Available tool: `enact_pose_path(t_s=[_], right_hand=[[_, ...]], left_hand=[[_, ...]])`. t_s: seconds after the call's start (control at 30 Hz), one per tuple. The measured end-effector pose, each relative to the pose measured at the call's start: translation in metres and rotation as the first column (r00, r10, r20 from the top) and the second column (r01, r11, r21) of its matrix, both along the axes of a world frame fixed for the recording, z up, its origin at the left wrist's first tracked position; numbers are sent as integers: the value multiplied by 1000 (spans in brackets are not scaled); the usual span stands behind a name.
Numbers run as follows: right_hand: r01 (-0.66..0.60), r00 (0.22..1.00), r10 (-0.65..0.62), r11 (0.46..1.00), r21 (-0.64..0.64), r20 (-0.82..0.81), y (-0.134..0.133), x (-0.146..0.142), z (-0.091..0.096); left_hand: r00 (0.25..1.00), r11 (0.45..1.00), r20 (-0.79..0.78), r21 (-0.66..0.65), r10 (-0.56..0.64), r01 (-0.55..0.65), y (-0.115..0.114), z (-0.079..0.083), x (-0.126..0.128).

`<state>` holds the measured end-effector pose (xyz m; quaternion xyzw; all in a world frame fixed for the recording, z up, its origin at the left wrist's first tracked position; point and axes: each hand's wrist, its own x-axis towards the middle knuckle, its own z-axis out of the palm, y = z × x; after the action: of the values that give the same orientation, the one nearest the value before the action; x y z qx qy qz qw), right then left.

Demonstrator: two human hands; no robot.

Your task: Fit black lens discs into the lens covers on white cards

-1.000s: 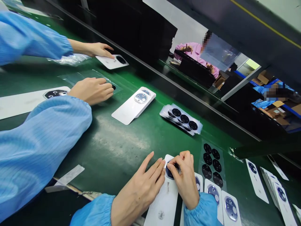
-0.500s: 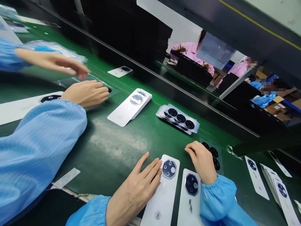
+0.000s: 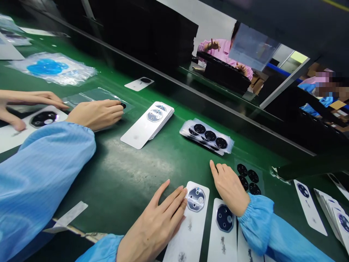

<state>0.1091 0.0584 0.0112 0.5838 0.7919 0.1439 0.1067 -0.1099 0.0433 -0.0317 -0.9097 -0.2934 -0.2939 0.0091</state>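
My left hand (image 3: 154, 220) lies flat with fingers stretched out, fingertips touching the left edge of a white phone back panel (image 3: 194, 222). That panel has a shiny dark eight-sided camera area near its top. Right of it lies a second white phone back panel (image 3: 221, 236). My right hand (image 3: 231, 189) is above that panel's top, its index finger pointing up and left and nothing visible in its fingers. Beside this hand is a clear sheet (image 3: 259, 174) bearing several black camera-lens stickers; the hand is nearest to its left edge.
A stack of white panels (image 3: 139, 127) and a pile of sticker sheets (image 3: 208, 135) lie ahead. A co-worker's hands (image 3: 95, 113) work at the left on another panel (image 3: 20, 127). More panels (image 3: 311, 209) lie at the right. A clear bag (image 3: 79, 69) with blue pieces lies far left.
My right hand has opened from a pinch, its index finger now stretched out, uncovering more of the sticker sheet. My left hand stays on the panel. The co-worker's left hand has lowered to its panel.
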Motion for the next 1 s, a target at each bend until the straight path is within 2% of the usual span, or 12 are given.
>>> enact_pose_path(t_s=[0.07, 0.17, 0.27, 0.43, 0.5, 0.57, 0.63, 0.73, 0.8, 0.87, 0.93, 1.0], right_hand=[[37, 993, -47, 995, -90, -110, 1, 8, 6], [130, 921, -210, 960, -247, -328, 3, 26, 20], [225, 856, -311, 943, -244, -412, -7, 46, 42], [345, 727, -442, 897, -276, -526, -62, 81, 89], [403, 662, -504, 863, -304, -555, -94, 95, 98], [433, 601, -549, 835, -340, -581, -126, 108, 92], [445, 572, -564, 823, -353, -595, -155, 118, 75], [435, 530, -525, 843, -318, -666, -180, 127, 37], [430, 473, -494, 852, -299, -730, -183, 130, 16], [419, 452, -470, 862, -285, -758, -178, 133, 2], [400, 456, -454, 873, -279, -766, -170, 136, -4], [372, 466, -437, 886, -278, -769, -161, 140, -5]], left_hand=[[1000, 1000, 1, -18, -7, 7, 0, 0, 0], [1000, 999, 8, -44, -21, 21, 1, 0, 0], [999, 999, 14, -40, -35, 35, 3, 2, 0], [998, 997, 29, -43, -59, 60, 8, 0, -1], [995, 994, 25, -47, -94, 95, 9, -3, -2], [993, 986, 77, -137, -87, 97, 9, -5, -2], [990, 968, 140, -240, -37, 70, 7, -3, 1], [994, 971, 94, -223, -61, 81, 0, 11, 16], [990, 983, -48, -129, -135, 128, -9, 25, 36], [967, 982, -171, -31, -190, 187, -23, 37, 65], [938, 975, -271, -19, -217, 220, -44, 44, 100], [873, 932, -340, -36, -350, 360, -69, 44, 135]])
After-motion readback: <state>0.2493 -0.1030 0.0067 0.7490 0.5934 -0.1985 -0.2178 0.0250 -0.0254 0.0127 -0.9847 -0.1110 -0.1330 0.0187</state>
